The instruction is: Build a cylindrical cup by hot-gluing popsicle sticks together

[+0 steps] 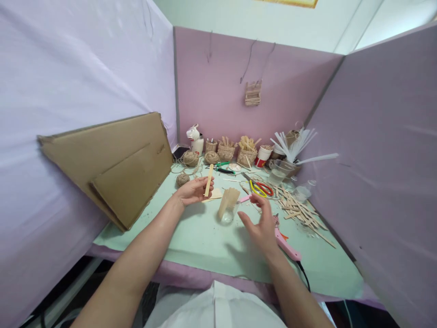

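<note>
My left hand (195, 190) pinches a flat wooden craft stick (209, 180), held nearly upright above the table. Just right of it stands a clear cup (228, 217) with craft sticks (228, 200) side by side along part of its wall. My right hand (260, 224) hovers to the right of the cup, thumb and fingers apart, with nothing in it. Behind its fingertips lies a thin pink object (245, 198). A pink glue gun (287, 246) rests beside my right wrist, its black cord running off the table's front edge.
Loose sticks (300, 209) are piled at the right. Behind them sit plastic cups (279, 171). Yellow-handled scissors (256, 187), red-handled scissors (265, 187), pliers (225, 170) and twine balls (190, 157) lie farther back. Stick-filled baskets (247, 156) line the back wall; cardboard (129, 173) leans left.
</note>
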Demonstrator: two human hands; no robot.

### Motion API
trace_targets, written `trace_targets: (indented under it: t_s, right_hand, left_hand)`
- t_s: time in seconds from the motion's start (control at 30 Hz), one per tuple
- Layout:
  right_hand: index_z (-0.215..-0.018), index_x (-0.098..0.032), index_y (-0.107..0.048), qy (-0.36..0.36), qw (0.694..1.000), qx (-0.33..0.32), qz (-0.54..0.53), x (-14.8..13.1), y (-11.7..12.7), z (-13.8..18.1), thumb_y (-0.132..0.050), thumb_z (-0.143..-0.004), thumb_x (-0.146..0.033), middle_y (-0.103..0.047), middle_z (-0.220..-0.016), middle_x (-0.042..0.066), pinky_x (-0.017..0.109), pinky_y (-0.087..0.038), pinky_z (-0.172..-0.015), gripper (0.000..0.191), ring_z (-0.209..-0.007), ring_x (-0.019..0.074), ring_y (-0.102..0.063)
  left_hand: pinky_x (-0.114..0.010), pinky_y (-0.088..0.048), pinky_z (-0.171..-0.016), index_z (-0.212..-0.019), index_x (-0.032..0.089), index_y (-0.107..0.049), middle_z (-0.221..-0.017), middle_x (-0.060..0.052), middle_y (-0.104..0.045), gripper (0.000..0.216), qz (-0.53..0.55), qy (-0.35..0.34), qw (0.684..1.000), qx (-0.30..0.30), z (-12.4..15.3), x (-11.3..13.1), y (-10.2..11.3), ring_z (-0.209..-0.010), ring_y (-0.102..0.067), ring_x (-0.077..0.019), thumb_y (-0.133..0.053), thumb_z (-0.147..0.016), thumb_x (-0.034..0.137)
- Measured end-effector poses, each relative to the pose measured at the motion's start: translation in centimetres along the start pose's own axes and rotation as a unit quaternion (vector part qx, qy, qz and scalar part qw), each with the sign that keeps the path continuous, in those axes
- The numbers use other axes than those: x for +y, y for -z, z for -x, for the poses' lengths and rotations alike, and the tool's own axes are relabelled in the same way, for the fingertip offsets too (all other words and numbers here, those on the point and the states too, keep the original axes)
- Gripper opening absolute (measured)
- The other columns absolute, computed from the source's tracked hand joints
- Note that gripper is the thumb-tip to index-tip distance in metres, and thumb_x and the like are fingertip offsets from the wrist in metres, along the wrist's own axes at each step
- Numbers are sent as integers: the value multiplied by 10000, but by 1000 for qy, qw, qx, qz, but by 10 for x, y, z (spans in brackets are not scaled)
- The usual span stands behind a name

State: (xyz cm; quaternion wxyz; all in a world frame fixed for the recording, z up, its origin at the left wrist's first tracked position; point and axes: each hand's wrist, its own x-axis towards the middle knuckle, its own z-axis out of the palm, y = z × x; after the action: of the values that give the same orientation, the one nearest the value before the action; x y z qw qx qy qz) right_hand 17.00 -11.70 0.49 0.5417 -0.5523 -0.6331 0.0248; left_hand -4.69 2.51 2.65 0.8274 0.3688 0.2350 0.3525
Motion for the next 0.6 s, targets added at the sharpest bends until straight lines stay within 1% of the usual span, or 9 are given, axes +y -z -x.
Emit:
trace_targets:
  t_s: [0.1, 0.13, 0.23, 0.27, 0.3, 0.37, 0.43, 0.53, 0.6]
  right_hand:
    - [-1139, -247, -563, 10, 988, -112, 110, 1, 51, -2, -603, -839, -451, -647, -1036, 84, 419, -471, -869, 364, -974, 256, -612]
    - [-1100, -251, -589, -10, 977, -149, 153, 6, 69, -3, -612, -824, -460, -663, -1035, 85, 413, -478, -845, 347, -974, 266, -623]
    - [-947, -254, -648, -101, 926, -258, 255, 25, 112, -1, -643, -763, -503, -710, -901, 79, 369, -500, -681, 309, -822, 270, -670]
    - [-894, -249, -654, -134, 911, -274, 276, 31, 121, 0, -650, -744, -508, -717, -852, 80, 358, -494, -624, 299, -758, 270, -677]
    - [-884, -248, -658, -152, 904, -276, 288, 35, 125, 1, -651, -734, -508, -722, -831, 82, 351, -487, -593, 300, -722, 268, -681]
    - [-899, -253, -661, -151, 913, -250, 285, 33, 125, 1, -631, -747, -507, -729, -830, 78, 346, -481, -575, 297, -700, 262, -683]
    - [-937, -266, -659, -111, 941, -207, 244, 18, 112, 0, -594, -792, -504, -728, -853, 64, 346, -488, -607, 286, -729, 249, -682]
    - [-958, -261, -648, -59, 978, -164, 116, -20, 79, -7, -560, -856, -470, -715, -860, 50, 328, -498, -642, 249, -756, 216, -669]
    - [-882, -247, -648, -15, 983, -181, 35, -44, 51, -17, -569, -871, -445, -701, -835, 46, 314, -495, -642, 214, -745, 198, -648]
  left_hand:
    - [-259, -503, -679, -902, 145, -676, -806, -32, -626, 192, -28, -16, 999, -26, 2, -1, 1, -713, -605, -107, -755, -745, 221]
    - [-260, -501, -671, -892, 140, -677, -805, -34, -623, 207, -35, -22, 998, -41, 4, -1, 1, -707, -601, -108, -768, -730, 232]
    - [-224, -467, -591, -805, 123, -671, -743, -20, -584, 235, -42, -39, 993, -98, 8, -2, -2, -646, -554, -89, -811, -675, 259]
    - [-206, -442, -555, -771, 118, -664, -717, -13, -566, 242, -45, -42, 992, -112, 9, -3, -2, -621, -532, -80, -822, -659, 264]
    - [-192, -416, -527, -742, 113, -657, -694, -8, -550, 251, -49, -42, 991, -119, 10, -3, -3, -599, -511, -72, -830, -646, 267]
    - [-179, -387, -502, -711, 108, -650, -659, -5, -531, 265, -63, -37, 990, -117, 10, -5, -3, -578, -489, -66, -838, -633, 278]
    - [-185, -386, -505, -700, 108, -650, -635, -5, -528, 283, -78, -29, 989, -120, 10, -7, -3, -572, -488, -69, -850, -617, 291]
    - [-206, -389, -505, -680, 114, -649, -617, -10, -544, 317, -99, -16, 985, -144, 10, -9, -3, -550, -490, -77, -870, -579, 318]
    - [-216, -386, -500, -672, 114, -650, -606, -12, -556, 331, -116, -9, 980, -159, 9, -11, -3, -526, -492, -79, -874, -570, 337]
